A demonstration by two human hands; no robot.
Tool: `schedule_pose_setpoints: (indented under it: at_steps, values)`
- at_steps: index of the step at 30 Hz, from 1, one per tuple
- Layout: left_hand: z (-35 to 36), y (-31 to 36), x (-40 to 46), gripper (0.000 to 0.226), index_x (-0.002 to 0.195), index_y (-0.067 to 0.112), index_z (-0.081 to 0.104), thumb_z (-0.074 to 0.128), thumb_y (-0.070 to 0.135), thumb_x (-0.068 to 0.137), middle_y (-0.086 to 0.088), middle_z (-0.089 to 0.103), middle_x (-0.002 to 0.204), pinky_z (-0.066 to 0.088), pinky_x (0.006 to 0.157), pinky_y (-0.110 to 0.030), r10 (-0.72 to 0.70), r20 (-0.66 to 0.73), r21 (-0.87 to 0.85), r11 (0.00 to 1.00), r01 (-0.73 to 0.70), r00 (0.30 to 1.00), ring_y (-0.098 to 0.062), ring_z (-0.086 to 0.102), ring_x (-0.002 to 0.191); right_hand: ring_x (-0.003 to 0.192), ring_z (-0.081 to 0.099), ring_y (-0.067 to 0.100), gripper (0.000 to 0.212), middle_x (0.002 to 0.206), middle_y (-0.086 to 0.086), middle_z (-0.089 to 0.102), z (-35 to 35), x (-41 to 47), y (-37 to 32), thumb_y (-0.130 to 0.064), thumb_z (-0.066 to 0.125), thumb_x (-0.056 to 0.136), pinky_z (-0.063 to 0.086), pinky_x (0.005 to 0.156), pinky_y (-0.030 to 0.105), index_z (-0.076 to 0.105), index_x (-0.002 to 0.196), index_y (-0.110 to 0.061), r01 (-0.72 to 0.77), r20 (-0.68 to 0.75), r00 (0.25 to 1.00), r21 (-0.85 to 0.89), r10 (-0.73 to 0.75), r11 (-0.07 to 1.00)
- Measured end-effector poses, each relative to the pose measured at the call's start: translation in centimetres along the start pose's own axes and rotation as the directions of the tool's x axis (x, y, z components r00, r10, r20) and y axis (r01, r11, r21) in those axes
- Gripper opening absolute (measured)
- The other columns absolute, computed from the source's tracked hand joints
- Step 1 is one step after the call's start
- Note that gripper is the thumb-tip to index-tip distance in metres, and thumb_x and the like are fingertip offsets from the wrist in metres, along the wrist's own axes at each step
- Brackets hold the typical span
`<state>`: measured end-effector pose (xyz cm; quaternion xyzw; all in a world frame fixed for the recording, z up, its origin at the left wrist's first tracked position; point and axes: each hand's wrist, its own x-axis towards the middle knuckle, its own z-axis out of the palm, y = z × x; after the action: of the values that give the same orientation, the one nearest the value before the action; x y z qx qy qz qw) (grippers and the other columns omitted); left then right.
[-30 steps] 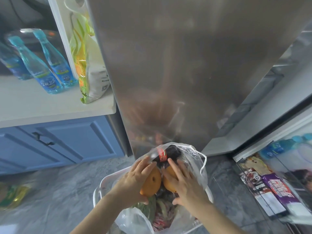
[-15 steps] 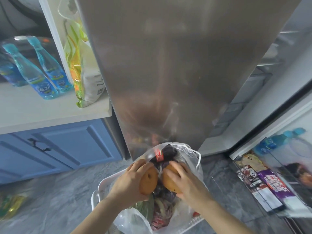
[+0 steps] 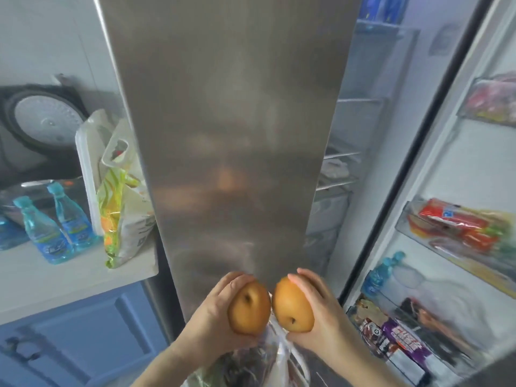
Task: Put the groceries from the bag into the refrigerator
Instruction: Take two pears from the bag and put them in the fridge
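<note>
Each hand — left hand (image 3: 212, 317), right hand (image 3: 325, 314) — has its fingers clamped round a smooth pear (image 3: 249, 308) above the bag (image 3: 279, 356) — either could slip and bruise against the closed steel door (image 3: 223, 135).

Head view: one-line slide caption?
Left hand and right hand each hold a pear above the bag.

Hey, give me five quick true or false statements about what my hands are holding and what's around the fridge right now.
1. Each hand holds a round yellow-brown fruit. True: left hand grips the left fruit, right hand grips the right fruit.
2. The fruits sit inside the plastic bag. False: they are held above it.
3. Blue bottles stand on the counter. True.
4. The steel fridge door in front stands open. False: it is closed; the right-hand door is open.
5. The open door's shelves are bare. False: packets fill them.
</note>
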<state>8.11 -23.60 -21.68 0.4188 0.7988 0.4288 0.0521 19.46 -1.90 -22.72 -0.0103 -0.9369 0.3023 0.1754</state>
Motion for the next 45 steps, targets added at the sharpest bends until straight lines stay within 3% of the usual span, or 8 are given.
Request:
schedule_pose_setpoints:
  at_steps: [5, 15, 21, 23, 30, 35, 37, 45]
  values:
    - [0.3, 5.8, 6.5, 0.102, 0.129, 0.052, 0.035, 0.088, 0.034, 0.043, 0.032, 0.031, 0.133, 0.032, 0.100, -0.009, 0.181, 0.008, 0.001, 0.984, -0.181, 0.983, 0.003, 0.040, 0.125, 0.129, 0.034, 0.003, 0.108, 0.144, -0.031, 0.012, -8.2, 1.4, 1.1, -0.037, 0.087, 0.051, 0.036, 0.104, 0.025, 0.021, 0.132, -0.063, -0.003, -0.114, 0.994, -0.070, -0.005, 0.998]
    - [8.9, 16.5, 24.1, 0.103, 0.135, 0.037, 0.039, 0.091, 0.041, 0.046, 0.013, 0.036, 0.141, 0.031, 0.110, -0.024, 0.354, -0.055, -0.049, 0.933, -0.356, 0.934, -0.005, 0.037, 0.132, 0.123, 0.034, 0.002, 0.102, 0.136, -0.037, 0.011, -26.5, 5.6, 11.8, -0.035, 0.087, 0.054, 0.033, 0.094, 0.019, 0.022, 0.130, -0.059, 0.010, -0.249, 0.967, -0.185, -0.056, 0.983]
    - [11.7, 21.1, 34.1, 0.106, 0.131, 0.052, 0.035, 0.092, 0.035, 0.043, 0.028, 0.035, 0.138, 0.028, 0.107, -0.013, 0.419, -0.147, -0.003, 0.906, -0.424, 0.896, -0.002, 0.035, 0.133, 0.126, 0.039, 0.006, 0.105, 0.135, -0.029, 0.019, -34.2, 11.4, 18.5, -0.038, 0.085, 0.050, 0.036, 0.099, 0.019, 0.027, 0.136, -0.050, 0.060, -0.320, 0.940, -0.179, -0.115, 0.982]
    - [11.5, 21.7, 36.5, 0.104, 0.131, 0.048, 0.037, 0.093, 0.034, 0.044, 0.020, 0.036, 0.140, 0.028, 0.105, -0.011, 0.413, -0.176, 0.024, 0.909, -0.416, 0.893, -0.004, 0.035, 0.134, 0.127, 0.036, 0.002, 0.105, 0.138, -0.027, 0.021, -35.4, 13.8, 19.7, -0.035, 0.087, 0.049, 0.030, 0.098, 0.010, 0.027, 0.134, -0.051, 0.083, -0.333, 0.934, -0.155, -0.131, 0.984]
    - [8.2, 21.4, 45.1, 0.099, 0.130, 0.033, 0.044, 0.092, 0.031, 0.044, 0.013, 0.041, 0.138, 0.032, 0.103, -0.011, 0.400, -0.342, 0.140, 0.917, -0.375, 0.850, -0.001, 0.039, 0.129, 0.125, 0.037, 0.000, 0.106, 0.143, -0.021, 0.024, -37.4, 25.1, 22.0, -0.036, 0.089, 0.049, 0.029, 0.099, 0.011, 0.026, 0.132, -0.057, 0.209, -0.369, 0.902, -0.082, -0.224, 0.975]
    - [5.1, 20.8, 51.0, 0.100, 0.133, 0.031, 0.043, 0.090, 0.034, 0.045, 0.014, 0.038, 0.139, 0.035, 0.105, -0.020, 0.357, -0.489, 0.192, 0.934, -0.301, 0.796, -0.001, 0.038, 0.128, 0.122, 0.043, 0.009, 0.110, 0.141, -0.012, 0.032, -38.5, 34.0, 22.1, -0.030, 0.094, 0.046, 0.036, 0.100, 0.024, 0.036, 0.139, -0.038, 0.278, -0.446, 0.852, -0.059, -0.274, 0.959]
    - [4.1, 20.5, 53.2, 0.099, 0.132, 0.036, 0.040, 0.090, 0.033, 0.046, 0.013, 0.038, 0.137, 0.037, 0.102, -0.025, 0.324, -0.551, 0.181, 0.946, -0.269, 0.769, -0.005, 0.040, 0.127, 0.118, 0.042, 0.008, 0.107, 0.138, -0.012, 0.033, -38.7, 37.4, 21.8, -0.027, 0.094, 0.047, 0.032, 0.094, 0.015, 0.038, 0.139, -0.030, 0.305, -0.465, 0.835, -0.054, -0.294, 0.951]
    - [2.9, 18.1, 55.9, 0.096, 0.128, 0.049, 0.034, 0.091, 0.032, 0.052, 0.027, 0.037, 0.127, 0.034, 0.075, 0.002, 0.165, -0.716, 0.161, 0.985, -0.069, 0.679, 0.014, 0.039, 0.113, 0.106, 0.029, -0.010, 0.104, 0.131, -0.007, 0.036, -36.1, 45.3, 22.1, -0.026, 0.095, 0.046, 0.021, 0.086, -0.007, 0.042, 0.136, -0.025, 0.398, -0.466, 0.819, 0.042, -0.335, 0.916]
